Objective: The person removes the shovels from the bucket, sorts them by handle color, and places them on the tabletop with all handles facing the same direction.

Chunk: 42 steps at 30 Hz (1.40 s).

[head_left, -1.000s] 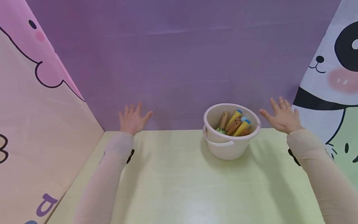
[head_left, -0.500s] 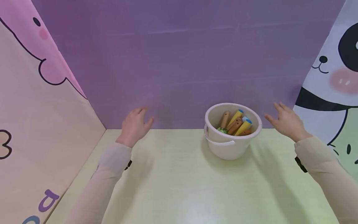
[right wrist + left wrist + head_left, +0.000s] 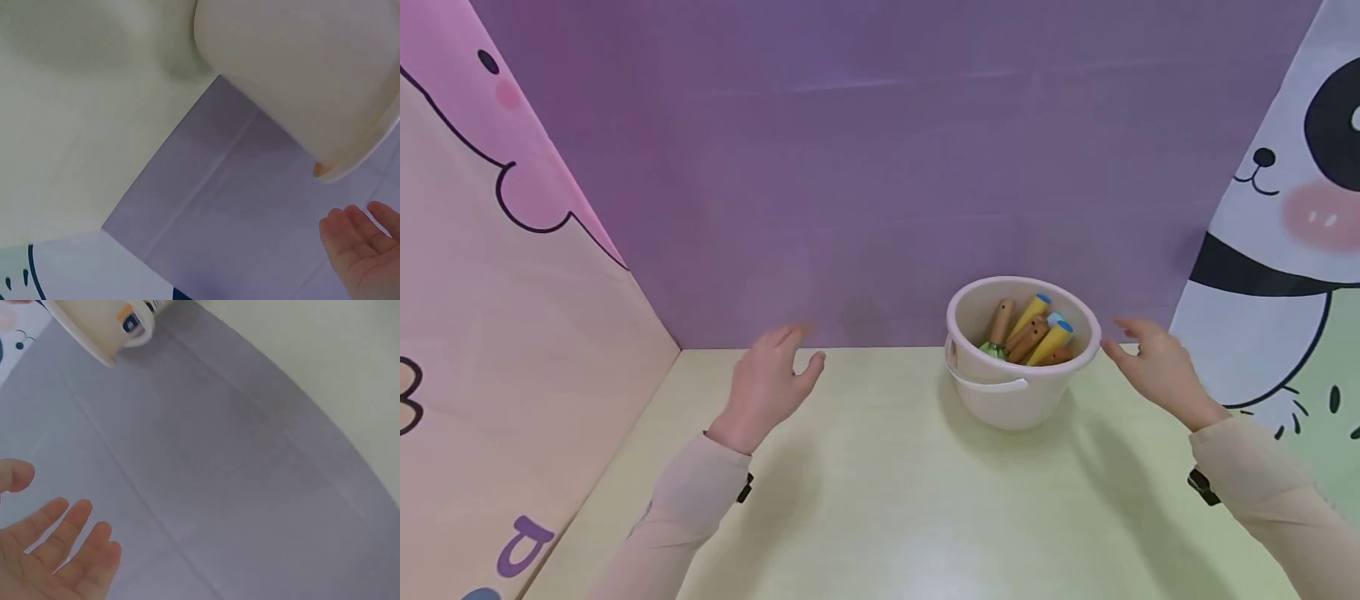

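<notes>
A white bucket [image 3: 1011, 400] stands upright at the back of the table, right of the middle. Inside it lie several wooden handles [image 3: 1028, 337] and yellow handles [image 3: 1051, 343] with blue ends; their lower parts are hidden. My left hand [image 3: 769, 383] hovers over the table well left of the bucket, its fingers relaxed and holding nothing. Close to the bucket's right rim is my right hand [image 3: 1163, 371], also with nothing in it. In the right wrist view the right hand's fingers [image 3: 359, 234] are apart from the bucket's rim [image 3: 350, 169].
The pale green table [image 3: 865, 483] meets a purple back wall [image 3: 865, 183]. Printed panels stand at both sides, a pink one [image 3: 527, 350] on the left and a panda one [image 3: 1262, 250] on the right. The bucket's white carrying handle [image 3: 992, 387] hangs down in front.
Both hands have come down and nearer from a raised, spread pose by the back wall. Their fingers are now less spread. The bucket has stayed in place.
</notes>
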Each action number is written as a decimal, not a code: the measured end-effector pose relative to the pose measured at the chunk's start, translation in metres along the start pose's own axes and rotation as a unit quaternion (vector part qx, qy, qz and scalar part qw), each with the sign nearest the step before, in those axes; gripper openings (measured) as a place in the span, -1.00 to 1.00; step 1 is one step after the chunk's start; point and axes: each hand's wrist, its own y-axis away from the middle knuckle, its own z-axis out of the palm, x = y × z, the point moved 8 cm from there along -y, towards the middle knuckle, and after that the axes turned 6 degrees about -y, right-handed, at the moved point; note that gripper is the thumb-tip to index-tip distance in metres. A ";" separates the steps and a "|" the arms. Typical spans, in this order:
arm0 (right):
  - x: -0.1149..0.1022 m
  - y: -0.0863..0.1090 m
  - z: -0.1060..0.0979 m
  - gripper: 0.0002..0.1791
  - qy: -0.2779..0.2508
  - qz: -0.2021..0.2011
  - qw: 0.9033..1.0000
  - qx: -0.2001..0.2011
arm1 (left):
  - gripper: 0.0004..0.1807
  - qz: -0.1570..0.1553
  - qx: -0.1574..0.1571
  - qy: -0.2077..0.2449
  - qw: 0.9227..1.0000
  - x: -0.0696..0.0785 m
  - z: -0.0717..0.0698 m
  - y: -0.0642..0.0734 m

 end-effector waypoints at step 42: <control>0.052 -0.055 0.053 -0.23 -0.347 0.098 0.932 -0.046 | -0.64 -0.089 -0.203 0.350 0.910 0.014 0.096 0.080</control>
